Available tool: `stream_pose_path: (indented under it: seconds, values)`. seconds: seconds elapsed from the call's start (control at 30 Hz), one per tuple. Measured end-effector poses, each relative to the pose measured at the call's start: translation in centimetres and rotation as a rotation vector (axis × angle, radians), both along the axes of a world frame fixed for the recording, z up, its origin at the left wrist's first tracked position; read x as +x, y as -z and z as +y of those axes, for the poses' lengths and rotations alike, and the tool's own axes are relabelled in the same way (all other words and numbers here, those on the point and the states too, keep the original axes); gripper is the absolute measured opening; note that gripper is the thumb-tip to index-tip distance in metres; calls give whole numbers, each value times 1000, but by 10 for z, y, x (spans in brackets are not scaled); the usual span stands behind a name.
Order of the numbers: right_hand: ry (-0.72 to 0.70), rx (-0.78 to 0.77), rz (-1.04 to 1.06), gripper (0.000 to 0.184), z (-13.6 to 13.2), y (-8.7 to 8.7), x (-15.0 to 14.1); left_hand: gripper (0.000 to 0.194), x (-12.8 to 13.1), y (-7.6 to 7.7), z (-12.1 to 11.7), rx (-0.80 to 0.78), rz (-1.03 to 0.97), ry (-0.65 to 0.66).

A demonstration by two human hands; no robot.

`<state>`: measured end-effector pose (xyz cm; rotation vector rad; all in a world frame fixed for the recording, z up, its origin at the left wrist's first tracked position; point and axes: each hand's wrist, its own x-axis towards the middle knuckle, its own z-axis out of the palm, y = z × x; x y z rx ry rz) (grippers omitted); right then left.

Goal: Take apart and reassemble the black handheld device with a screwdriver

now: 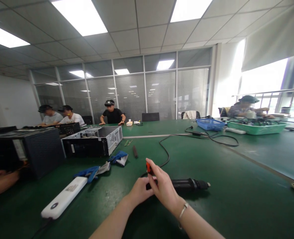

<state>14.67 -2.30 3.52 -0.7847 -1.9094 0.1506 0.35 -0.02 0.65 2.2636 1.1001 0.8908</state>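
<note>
A black electric screwdriver (190,185) lies sideways, its metal tip pointing right. My left hand (140,191) is closed around its left, corded end. Just above, my right hand (164,186) crosses in front of the tool's body and pinches a small orange-and-black piece (149,167) between thumb and fingers. The fingers cover most of that piece, so its kind is unclear. A black cord (167,152) runs from behind my hands across the table.
On the green table (219,205) are a white power strip (64,197), blue-and-grey gloves (119,158), an open computer case (92,141), a dark case (42,152), a blue basket (210,125) and a green basket (258,128). Another person's hand (2,182) is at left; several people sit around.
</note>
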Motion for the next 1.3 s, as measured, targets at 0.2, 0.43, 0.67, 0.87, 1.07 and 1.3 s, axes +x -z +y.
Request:
stream_pose_path:
  seconds: [0.2, 0.43, 0.67, 0.87, 1.07, 1.3]
  values:
    - [60, 25, -13, 54, 2, 0, 1, 18, 0, 2, 0, -6, -8, -19]
    - [-13, 34, -52, 60, -3, 0, 2, 13, -1, 7, 3, 25, 13, -38]
    - [12, 75, -23, 50, -1, 3, 4, 16, 0, 4, 1, 9, 24, -49]
    - [-9, 79, -20, 52, -3, 1, 4, 15, 0, 7, 3, 6, -2, -25]
    - [41, 99, -10, 49, 0, 3, 5, 15, 0, 6, 2, 0, 42, -32]
    - [28, 73, -36, 51, 0, 5, 5, 17, 0, 5, 2, -4, 42, -24]
